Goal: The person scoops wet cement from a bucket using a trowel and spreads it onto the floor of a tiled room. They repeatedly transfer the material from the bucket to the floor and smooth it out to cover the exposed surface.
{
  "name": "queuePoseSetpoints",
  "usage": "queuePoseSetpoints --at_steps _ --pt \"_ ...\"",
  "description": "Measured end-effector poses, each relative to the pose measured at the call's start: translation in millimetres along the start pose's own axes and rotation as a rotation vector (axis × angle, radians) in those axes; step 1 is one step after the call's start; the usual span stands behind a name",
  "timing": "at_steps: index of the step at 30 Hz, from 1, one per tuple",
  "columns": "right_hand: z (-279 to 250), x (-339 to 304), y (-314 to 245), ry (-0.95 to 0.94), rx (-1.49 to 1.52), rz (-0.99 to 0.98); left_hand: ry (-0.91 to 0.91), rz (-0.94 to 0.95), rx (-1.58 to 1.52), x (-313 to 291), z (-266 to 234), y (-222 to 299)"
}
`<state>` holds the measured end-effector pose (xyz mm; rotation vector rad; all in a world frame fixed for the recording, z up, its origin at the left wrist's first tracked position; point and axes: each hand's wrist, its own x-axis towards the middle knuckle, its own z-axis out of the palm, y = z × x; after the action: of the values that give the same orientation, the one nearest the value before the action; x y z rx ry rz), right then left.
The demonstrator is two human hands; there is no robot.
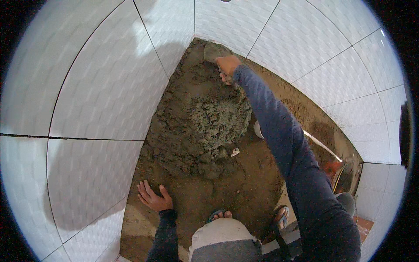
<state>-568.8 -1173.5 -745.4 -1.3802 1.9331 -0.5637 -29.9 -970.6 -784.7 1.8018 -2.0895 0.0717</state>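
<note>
In the far corner, my right hand (228,67) is closed round the handle of a trowel. The trowel's grey, mortar-smeared blade (211,51) lies against the wet mortar (183,113) where the two tiled walls meet. A lighter, lumpy heap of mortar (220,122) sits just nearer than that hand. My left hand (155,198) has its fingers spread and holds nothing. It is low by the left wall, over the brown floor, and I cannot tell whether it presses on the surface.
White patterned tile walls (100,100) close in left and right. A white scrap (235,152) lies by the heap. Beside my right arm are a white round-ended object (258,129), a pale rod (322,145) and an orange-red object (332,169). My sandalled foot (281,216) stands at the near side.
</note>
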Motion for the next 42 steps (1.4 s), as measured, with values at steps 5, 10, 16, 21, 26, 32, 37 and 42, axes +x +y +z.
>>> queuePoseSetpoints --at_steps 5,10,16,21,26,32,37,42 --pt "-4 22 18 0.183 -0.260 -0.025 -0.003 0.057 -0.076 1 9 26" --pt "4 14 -91 0.003 -0.809 -0.170 0.028 -0.010 0.075 2 -17 -2" --pt "-70 42 49 0.090 -0.824 -0.096 -0.037 0.041 -0.049 -3 0 28" --pt "-76 -45 42 -0.129 -0.609 -0.024 -0.011 0.009 0.016 0 -14 11" --pt "-148 -231 12 0.139 -0.521 0.245 0.008 0.083 0.037 -2 -8 15" --pt "-210 -444 -32 0.607 -0.477 0.195 -0.025 0.213 -0.016 21 -19 -1" --pt "-183 -645 -14 0.998 -0.343 0.333 -0.251 0.466 -0.267 59 -51 30" --pt "-136 -867 5 1.278 -0.409 0.891 -0.722 0.609 -0.708 95 -104 160"
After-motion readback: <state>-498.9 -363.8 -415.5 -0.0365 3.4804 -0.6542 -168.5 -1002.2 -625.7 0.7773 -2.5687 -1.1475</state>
